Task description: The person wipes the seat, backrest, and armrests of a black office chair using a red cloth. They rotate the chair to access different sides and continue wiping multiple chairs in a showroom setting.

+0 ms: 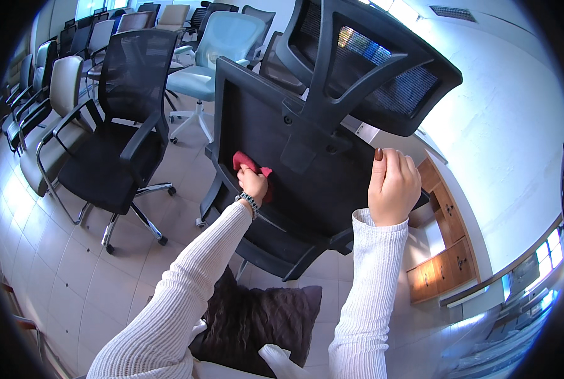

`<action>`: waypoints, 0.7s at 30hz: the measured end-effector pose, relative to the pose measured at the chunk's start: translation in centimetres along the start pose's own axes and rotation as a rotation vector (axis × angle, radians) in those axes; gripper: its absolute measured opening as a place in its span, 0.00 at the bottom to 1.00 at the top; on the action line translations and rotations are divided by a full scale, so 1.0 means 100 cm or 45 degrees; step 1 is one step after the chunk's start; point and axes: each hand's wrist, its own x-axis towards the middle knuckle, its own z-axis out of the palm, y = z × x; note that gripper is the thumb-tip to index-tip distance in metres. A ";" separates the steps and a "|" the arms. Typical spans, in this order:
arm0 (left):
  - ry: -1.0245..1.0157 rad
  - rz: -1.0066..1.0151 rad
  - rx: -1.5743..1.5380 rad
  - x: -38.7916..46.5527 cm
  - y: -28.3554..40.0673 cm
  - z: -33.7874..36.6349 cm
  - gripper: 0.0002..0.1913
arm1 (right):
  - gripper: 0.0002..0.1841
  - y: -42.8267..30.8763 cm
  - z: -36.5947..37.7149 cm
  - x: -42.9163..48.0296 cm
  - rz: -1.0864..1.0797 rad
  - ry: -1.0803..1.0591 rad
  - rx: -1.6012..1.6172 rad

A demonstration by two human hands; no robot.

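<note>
A black office chair (305,189) stands before me with the rear of its backrest facing me. Above the backrest, a Y-shaped plastic bracket (327,90) carries a mesh headrest (395,90). My left hand (254,184) presses a crumpled red cloth (244,160) against the left part of the dark back panel. Part of the cloth is covered by the fingers. My right hand (394,184) is closed at the backrest's right edge, thumb towards me; its fingers curl away from view and the edge behind them is hidden.
A black mesh chair (132,76) with chrome legs stands at left, beside a beige cantilever chair (66,80). A pale blue swivel chair (230,38) and several others fill the back. A dark plush cushion (267,322) lies below me. Wooden cabinets (447,265) line the right wall.
</note>
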 end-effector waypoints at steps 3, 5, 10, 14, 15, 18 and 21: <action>-0.120 -0.081 -0.115 -0.012 0.004 0.017 0.34 | 0.13 0.002 0.001 -0.001 0.009 0.009 0.000; -0.166 0.001 -0.119 -0.027 -0.004 0.028 0.35 | 0.13 0.000 0.002 -0.001 0.020 0.014 0.014; -0.694 0.001 -0.069 -0.116 0.007 0.050 0.36 | 0.13 0.003 -0.002 -0.002 0.025 -0.006 -0.018; -1.101 -0.276 -0.493 -0.143 0.021 0.054 0.16 | 0.14 0.005 -0.004 -0.003 0.032 -0.035 0.008; -1.101 -0.341 -0.589 -0.145 0.032 0.045 0.13 | 0.14 0.006 -0.004 -0.003 0.035 -0.044 0.021; -1.333 -0.438 -1.142 -0.113 0.021 0.034 0.08 | 0.14 0.007 -0.004 -0.002 0.037 -0.028 0.066; -1.116 -0.832 -1.499 -0.073 0.033 0.003 0.10 | 0.14 0.010 -0.002 -0.005 0.042 -0.005 0.066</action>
